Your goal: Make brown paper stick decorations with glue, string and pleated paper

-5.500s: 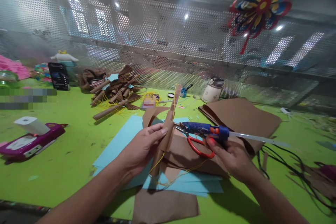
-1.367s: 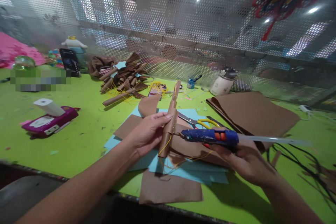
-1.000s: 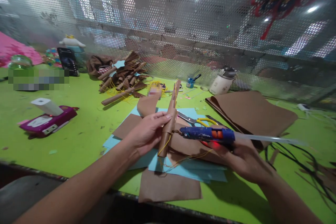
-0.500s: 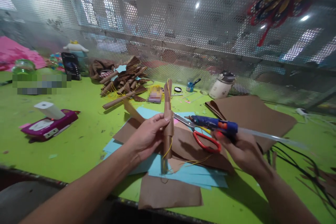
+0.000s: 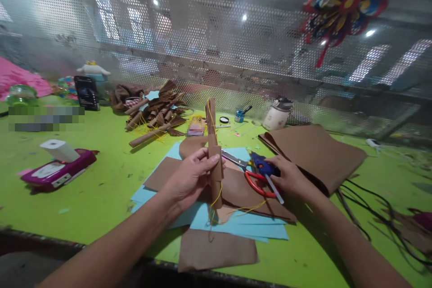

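Observation:
My left hand (image 5: pixel 194 175) is closed around an upright roll of brown paper (image 5: pixel 216 193), with a brown paper band about its middle and thin yellow string running along it. To the right, my right hand (image 5: pixel 289 174) grips a blue glue gun (image 5: pixel 261 162). A clear glue stick (image 5: pixel 274 189) juts from its rear toward me. Close under the gun lie red-handled scissors (image 5: pixel 251 180), their blades pointing at the roll. Beneath both hands are brown paper sheets (image 5: pixel 239 186) on light blue sheets (image 5: pixel 236 220).
Behind is a pile of brown paper rolls (image 5: pixel 158 110). A folded brown sheet (image 5: pixel 317 155) and black cables (image 5: pixel 357 202) lie to the right. A purple power strip (image 5: pixel 60 173) with a white plug, a phone (image 5: pixel 87 93) and a white jug (image 5: pixel 277 114) stand around on the green table (image 5: pixel 101 209).
The glue gun has swung round and dropped toward the scissors, its glue stick now pointing at me. The loose end of the paper band has wrapped closer around the roll.

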Motion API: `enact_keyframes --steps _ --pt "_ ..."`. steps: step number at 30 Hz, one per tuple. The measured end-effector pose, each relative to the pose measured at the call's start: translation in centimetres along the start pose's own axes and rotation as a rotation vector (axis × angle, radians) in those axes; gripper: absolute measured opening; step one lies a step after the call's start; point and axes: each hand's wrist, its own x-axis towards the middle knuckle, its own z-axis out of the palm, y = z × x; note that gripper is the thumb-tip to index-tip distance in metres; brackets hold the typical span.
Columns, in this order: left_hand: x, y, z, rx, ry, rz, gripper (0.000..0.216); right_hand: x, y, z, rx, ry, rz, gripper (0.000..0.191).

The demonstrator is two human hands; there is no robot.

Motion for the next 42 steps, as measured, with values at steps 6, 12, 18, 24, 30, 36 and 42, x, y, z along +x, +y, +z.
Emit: enact_keyframes --steps 6,12,18,24,30,36,42 --pt "0.2 -0.3 -0.3 -0.006 0.009 0.025 0.02 -0.4 -2.4 -1.7 0.022 0.087 -0.087 0.029" --pt "0.5 -0.8 -0.4 -0.032 0.026 0.057 0.017 -1.2 -11.5 -1.5 0.338 0.026 -0.13 0.024" --pt "0.3 -0.8 0.0 -0.11 0.025 0.114 0.014 -0.3 -15.4 2.4 0.648 0.052 0.078 0.037" --pt "0.4 -1.0 0.0 -0.126 0.024 0.144 0.016 0.4 -16.1 4.4 0.903 0.138 0.274 0.029" --pt "0.2 -0.9 0.1 -0.124 0.071 0.138 0.019 0.1 -15.6 4.1 1.117 0.096 0.258 0.024" --pt "0.1 -0.8 0.2 -0.105 0.088 0.097 0.02 -0.1 -15.4 3.8 1.228 0.025 0.274 0.025" --pt "0.0 -0.6 0.3 -0.102 0.084 0.097 0.025 -0.3 -15.5 3.3 1.278 -0.009 0.27 0.028"
